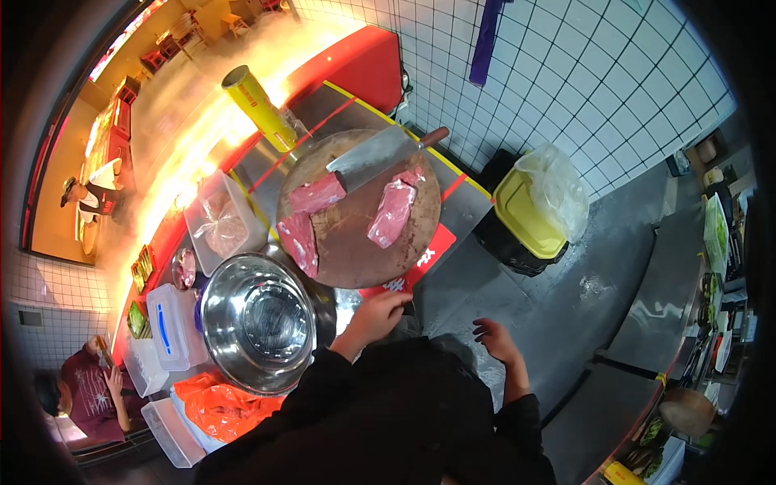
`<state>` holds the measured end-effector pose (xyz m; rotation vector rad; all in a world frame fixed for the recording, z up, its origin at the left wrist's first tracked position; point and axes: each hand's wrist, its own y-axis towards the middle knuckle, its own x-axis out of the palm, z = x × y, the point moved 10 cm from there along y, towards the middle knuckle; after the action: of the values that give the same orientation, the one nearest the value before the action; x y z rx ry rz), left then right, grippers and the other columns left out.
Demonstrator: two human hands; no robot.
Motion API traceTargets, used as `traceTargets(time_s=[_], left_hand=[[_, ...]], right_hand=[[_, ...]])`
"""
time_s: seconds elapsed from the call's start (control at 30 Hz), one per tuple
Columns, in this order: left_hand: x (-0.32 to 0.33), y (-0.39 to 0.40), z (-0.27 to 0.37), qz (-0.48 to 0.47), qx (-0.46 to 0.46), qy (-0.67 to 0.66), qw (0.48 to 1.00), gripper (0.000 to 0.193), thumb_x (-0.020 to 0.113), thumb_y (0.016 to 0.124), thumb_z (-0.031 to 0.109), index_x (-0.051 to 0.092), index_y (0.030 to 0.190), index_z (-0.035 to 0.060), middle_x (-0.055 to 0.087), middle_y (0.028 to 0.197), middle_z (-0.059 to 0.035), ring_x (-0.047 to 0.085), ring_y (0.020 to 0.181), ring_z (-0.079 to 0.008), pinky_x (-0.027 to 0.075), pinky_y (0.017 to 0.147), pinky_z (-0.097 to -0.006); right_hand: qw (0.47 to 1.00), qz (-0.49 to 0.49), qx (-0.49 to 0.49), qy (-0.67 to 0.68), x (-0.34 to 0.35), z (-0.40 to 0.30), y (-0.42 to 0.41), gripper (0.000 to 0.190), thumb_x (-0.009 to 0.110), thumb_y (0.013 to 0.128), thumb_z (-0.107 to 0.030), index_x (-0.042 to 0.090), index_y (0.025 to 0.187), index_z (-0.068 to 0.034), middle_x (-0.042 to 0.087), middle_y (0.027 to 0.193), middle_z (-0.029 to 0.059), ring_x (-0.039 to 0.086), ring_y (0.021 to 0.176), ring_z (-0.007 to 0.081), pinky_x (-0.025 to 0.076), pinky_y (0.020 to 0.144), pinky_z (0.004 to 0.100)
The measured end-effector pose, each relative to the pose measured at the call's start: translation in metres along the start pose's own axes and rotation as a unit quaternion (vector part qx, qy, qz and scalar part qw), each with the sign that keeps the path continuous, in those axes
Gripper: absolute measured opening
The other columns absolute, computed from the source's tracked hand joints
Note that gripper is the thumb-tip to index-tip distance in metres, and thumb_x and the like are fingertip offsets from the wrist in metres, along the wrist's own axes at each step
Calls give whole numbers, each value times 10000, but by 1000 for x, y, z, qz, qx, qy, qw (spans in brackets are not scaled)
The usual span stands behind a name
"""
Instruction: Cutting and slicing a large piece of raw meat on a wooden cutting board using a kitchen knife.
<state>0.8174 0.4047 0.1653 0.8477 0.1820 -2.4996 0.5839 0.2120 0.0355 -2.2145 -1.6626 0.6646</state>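
My left hand (377, 316) rests by the near edge of a round chopping board (351, 254), next to a red cloth or sheet (438, 247); its fingers are bent and whether it pinches anything is unclear. Out to the right, my right hand (498, 341) hangs over the floor, empty, with its fingers apart. Raw meat lies on the board: one piece (392, 212) at the right, another (317, 193) at the upper left and a third (298, 241) at the left edge. A broad cleaver (373, 156) lies across the far side, its wooden handle (434, 137) past the rim.
Left of the board stand a large steel bowl (212, 321), a plastic tub (195, 225) with bagged contents, a lidded box (176, 327) and an orange bag (224, 406). Beyond are a yellow canister (259, 109) and mist. A yellow-lidded bin (527, 212) stands right. Two people are at the left.
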Motion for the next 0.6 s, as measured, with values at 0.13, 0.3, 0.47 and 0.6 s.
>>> traceTargets(time_s=[0.13,0.3,0.47,0.6], left_hand=[[-52,78,6,123,41,144,981,329,759,834,176,704,1158,169,676,1217,-45,604,1174,-269,387,1040,-464],[-68,134,-34,174,-96,184,962,833,863,740,300,484,1471,172,470,1480,-129,458,1364,-326,338,1099,-523],[-47,150,-52,167,-181,158,956,1034,890,692,298,344,1561,184,406,1505,-177,426,1376,-388,325,1094,-553],[-48,148,-53,187,-222,196,937,993,871,703,245,360,1553,187,443,1487,-156,436,1376,-356,330,1092,-535]], right_hand=[[999,42,-2,-20,-35,-12,13,444,511,827,45,607,1260,39,719,988,133,696,852,187,553,753,316],[997,57,12,-45,-66,-47,77,390,535,839,32,638,1214,21,730,975,135,710,852,218,562,779,339],[985,92,-93,-110,-115,-110,168,317,564,856,8,673,1152,-31,730,983,154,721,890,294,556,802,364],[950,102,-255,-150,-132,-203,233,279,590,849,12,667,1115,-28,699,959,152,698,879,334,552,787,370]])
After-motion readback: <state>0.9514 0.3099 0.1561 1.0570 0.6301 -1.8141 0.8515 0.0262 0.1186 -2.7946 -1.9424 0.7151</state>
